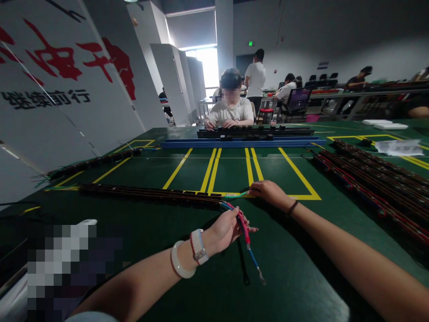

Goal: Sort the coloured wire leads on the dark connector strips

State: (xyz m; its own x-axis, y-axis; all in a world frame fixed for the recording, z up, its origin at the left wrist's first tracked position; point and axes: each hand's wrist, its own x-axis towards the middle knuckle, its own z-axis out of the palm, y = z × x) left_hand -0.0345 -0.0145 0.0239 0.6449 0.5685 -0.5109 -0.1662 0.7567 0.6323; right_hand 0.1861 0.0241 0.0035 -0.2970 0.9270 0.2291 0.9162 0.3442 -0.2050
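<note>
A long dark strip [147, 194] with thin wires along it lies across the green table in front of me. My left hand [229, 230] is closed around a red-sleeved cable [245, 229] that comes from the strip's right end. A blue length of wire [254, 259] hangs below the sleeve and ends in a metal ring lug [262, 280]. A green wire [237, 196] also leaves that end, and my right hand [267, 192] pinches its free tip. The tip itself is hidden by my right fingers.
Several dark wired strips [375, 183] are piled at the right, and another strip [97, 163] lies at the far left. A blue rail [241, 143] crosses the table's far side, where a person [231, 109] sits. Yellow tape lines mark the green table [187, 250].
</note>
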